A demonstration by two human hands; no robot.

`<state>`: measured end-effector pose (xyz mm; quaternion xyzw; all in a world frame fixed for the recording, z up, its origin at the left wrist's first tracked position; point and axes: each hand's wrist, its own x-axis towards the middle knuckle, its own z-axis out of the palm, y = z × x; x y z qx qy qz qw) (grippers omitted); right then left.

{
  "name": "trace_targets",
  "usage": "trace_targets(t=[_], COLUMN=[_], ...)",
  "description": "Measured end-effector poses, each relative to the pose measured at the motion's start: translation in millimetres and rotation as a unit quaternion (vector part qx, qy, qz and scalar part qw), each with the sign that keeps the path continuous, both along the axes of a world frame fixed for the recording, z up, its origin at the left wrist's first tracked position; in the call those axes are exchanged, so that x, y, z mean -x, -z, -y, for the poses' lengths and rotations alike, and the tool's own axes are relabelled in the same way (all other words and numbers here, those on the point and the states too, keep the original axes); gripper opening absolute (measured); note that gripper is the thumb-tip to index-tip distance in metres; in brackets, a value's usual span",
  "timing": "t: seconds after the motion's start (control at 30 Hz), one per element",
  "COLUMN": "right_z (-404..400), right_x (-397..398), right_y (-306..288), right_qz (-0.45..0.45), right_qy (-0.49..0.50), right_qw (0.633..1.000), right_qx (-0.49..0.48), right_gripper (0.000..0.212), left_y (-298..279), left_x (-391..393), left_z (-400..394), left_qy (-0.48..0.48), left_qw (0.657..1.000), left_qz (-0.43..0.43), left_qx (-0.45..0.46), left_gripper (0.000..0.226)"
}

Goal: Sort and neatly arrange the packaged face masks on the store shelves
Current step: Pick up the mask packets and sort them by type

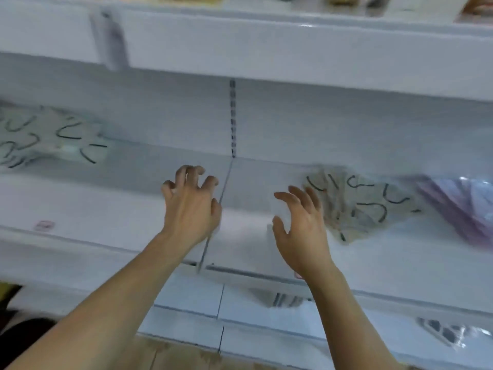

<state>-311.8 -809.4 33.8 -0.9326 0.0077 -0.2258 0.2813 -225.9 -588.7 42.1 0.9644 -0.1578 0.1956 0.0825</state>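
On the white middle shelf (112,209) lie packaged face masks, blurred by motion. A grey-green pile with black ear loops (50,134) sits at the far left. A beige pile with black loops (368,206) lies right of centre, and purple packaged masks (458,206) are at the right edge. My left hand (190,201) hovers over the shelf's middle, fingers spread and bent, holding nothing. My right hand (301,222) is beside the beige pile, just left of it, fingers loosely extended and empty; whether it touches the pile I cannot tell.
An upper shelf (266,46) overhangs with a price tag holder (110,41) at the left. Lower shelves hold more packets (280,299) and a patterned pack (445,332) at the right. A slotted upright (233,118) divides the back panel. Wooden floor (173,356) shows below.
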Motion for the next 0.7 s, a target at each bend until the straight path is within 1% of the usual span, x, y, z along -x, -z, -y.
trace_targets(t=[0.07, 0.2, 0.33, 0.43, 0.53, 0.63, 0.7], right_z=[-73, -212, -323, -386, -437, -481, -508], right_x=[-20, -58, -94, -121, -150, -186, -214], right_y=[1, -3, -10, -9, -5, 1, 2], right_qz=[-0.021, -0.052, -0.065, -0.088, -0.103, -0.099, -0.135], right_qy=[-0.045, -0.136, -0.209, -0.247, -0.264, -0.261, -0.229], right_qw=[0.998, 0.989, 0.974, 0.964, 0.958, 0.959, 0.959], right_qx=[-0.028, -0.040, -0.049, -0.037, -0.038, -0.045, -0.098], right_gripper=[0.046, 0.048, 0.047, 0.049, 0.050, 0.050, 0.047], left_y=[-3, -5, -9, -4, 6, 15, 17], left_x=[0, 15, 21, 13, -6, -39, -62], left_z=[-81, -230, -340, -396, -437, -472, -494], left_qy=[-0.054, -0.170, -0.241, -0.270, -0.289, -0.279, -0.265], left_qw=[0.998, 0.985, 0.969, 0.961, 0.955, 0.956, 0.958], left_qz=[0.007, -0.006, -0.013, -0.014, -0.022, -0.046, -0.068], left_qx=[0.018, 0.041, 0.050, 0.056, 0.059, 0.074, 0.086], left_gripper=[0.041, 0.038, 0.039, 0.039, 0.038, 0.041, 0.045])
